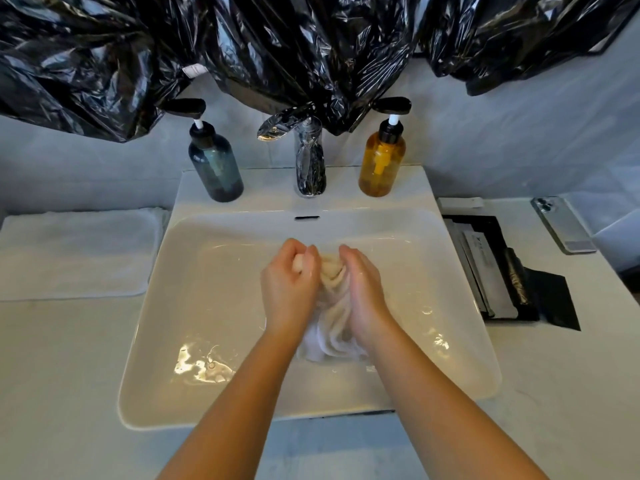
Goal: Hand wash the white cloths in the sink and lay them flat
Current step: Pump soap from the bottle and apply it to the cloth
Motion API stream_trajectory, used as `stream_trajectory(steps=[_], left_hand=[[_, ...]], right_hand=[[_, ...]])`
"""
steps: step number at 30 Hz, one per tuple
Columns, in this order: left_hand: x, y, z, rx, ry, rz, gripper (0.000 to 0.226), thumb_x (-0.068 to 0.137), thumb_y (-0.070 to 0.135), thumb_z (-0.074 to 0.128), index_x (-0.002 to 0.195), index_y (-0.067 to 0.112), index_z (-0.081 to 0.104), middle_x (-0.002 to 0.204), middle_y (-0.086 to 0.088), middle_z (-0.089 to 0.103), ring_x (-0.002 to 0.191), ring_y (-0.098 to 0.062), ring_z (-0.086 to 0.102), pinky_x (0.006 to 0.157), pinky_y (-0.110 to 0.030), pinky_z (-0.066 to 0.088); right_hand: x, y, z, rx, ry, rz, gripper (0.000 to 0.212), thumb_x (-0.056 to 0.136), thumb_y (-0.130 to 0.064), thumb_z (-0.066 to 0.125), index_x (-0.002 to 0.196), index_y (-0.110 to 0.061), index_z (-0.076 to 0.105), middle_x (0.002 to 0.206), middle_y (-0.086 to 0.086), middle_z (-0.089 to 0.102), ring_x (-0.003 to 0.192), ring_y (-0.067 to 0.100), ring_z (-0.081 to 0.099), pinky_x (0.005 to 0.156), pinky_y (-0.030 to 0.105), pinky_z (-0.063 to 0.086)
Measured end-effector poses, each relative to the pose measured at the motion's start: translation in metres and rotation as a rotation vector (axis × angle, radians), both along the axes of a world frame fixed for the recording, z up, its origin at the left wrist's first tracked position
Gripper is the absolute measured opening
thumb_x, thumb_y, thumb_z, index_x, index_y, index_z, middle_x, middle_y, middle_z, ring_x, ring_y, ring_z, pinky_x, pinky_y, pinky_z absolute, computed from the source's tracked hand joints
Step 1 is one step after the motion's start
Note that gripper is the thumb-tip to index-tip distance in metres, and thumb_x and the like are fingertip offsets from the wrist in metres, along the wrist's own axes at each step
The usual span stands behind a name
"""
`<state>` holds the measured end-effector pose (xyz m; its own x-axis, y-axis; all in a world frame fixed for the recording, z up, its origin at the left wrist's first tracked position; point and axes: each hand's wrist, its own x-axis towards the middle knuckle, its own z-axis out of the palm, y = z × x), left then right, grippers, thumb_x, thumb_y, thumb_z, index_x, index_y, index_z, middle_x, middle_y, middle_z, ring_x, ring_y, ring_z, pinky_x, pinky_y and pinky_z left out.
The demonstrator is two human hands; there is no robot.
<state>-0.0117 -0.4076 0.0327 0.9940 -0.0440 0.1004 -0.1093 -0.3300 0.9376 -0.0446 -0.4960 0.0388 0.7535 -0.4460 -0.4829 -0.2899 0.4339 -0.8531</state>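
**Both hands bunch a white cloth over the basin**

The left hand [290, 283] and the right hand [364, 293] are side by side over the middle of the sink [207, 292], fingers curled inward, and both grip the same white cloth [331, 308]. The cloth is gathered into a wet, wrinkled wad pressed between the palms; its upper end is bunched at the fingertips and its lower end hangs out between the wrists. Below it the basin holds water, with bright glints near the front left.

Behind the hands, on the back ledge of the sink, stands the chrome faucet [310, 164], with a dark pump bottle [215, 166] to its left and an amber pump bottle [381, 162] to its right. Crinkled black plastic sheeting [277, 46] hangs across the wall above them and reaches the top of the faucet.

On the countertop [52, 358] left of the sink, a second white cloth [76, 252] lies flat, well apart from the hands. Right of the sink sits a black tray [498, 271] of flat packets, and beyond it a phone [561, 226] lies face down
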Motion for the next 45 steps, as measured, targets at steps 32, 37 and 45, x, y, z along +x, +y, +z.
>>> stream_trajectory(steps=[32,37,45], left_hand=[[0.030,0.061,0.018,0.014,0.176,-0.703,0.036,0.079,0.037,0.057,0.103,0.010,0.063,0.089,0.002,0.064,0.081,-0.005,0.058,0.073,-0.022,0.048],[0.036,0.075,0.029,0.036,0.202,-0.614,0.036,0.077,0.037,0.066,0.110,0.025,0.059,0.085,0.008,0.067,0.069,-0.008,0.060,0.060,-0.017,0.049],[-0.006,0.058,-0.004,0.123,-0.241,-0.310,0.011,0.078,0.039,0.056,0.082,0.029,0.058,0.082,0.010,0.057,0.077,-0.006,0.057,0.068,-0.020,0.043]], right_hand=[[-0.016,-0.080,0.020,-0.560,-0.080,0.871,0.074,0.077,-0.040,0.082,0.138,-0.047,0.041,0.141,-0.013,0.049,0.129,-0.001,0.049,0.106,0.024,0.045],[0.009,-0.056,0.007,-0.497,-0.113,0.797,0.025,0.083,-0.018,0.070,0.103,-0.032,0.066,0.095,-0.016,0.072,0.091,-0.005,0.065,0.086,0.021,0.049],[0.014,-0.004,-0.008,0.453,-0.225,0.315,0.020,0.090,-0.038,0.065,0.083,-0.018,0.065,0.073,0.008,0.056,0.062,0.018,0.061,0.060,0.026,0.051]])
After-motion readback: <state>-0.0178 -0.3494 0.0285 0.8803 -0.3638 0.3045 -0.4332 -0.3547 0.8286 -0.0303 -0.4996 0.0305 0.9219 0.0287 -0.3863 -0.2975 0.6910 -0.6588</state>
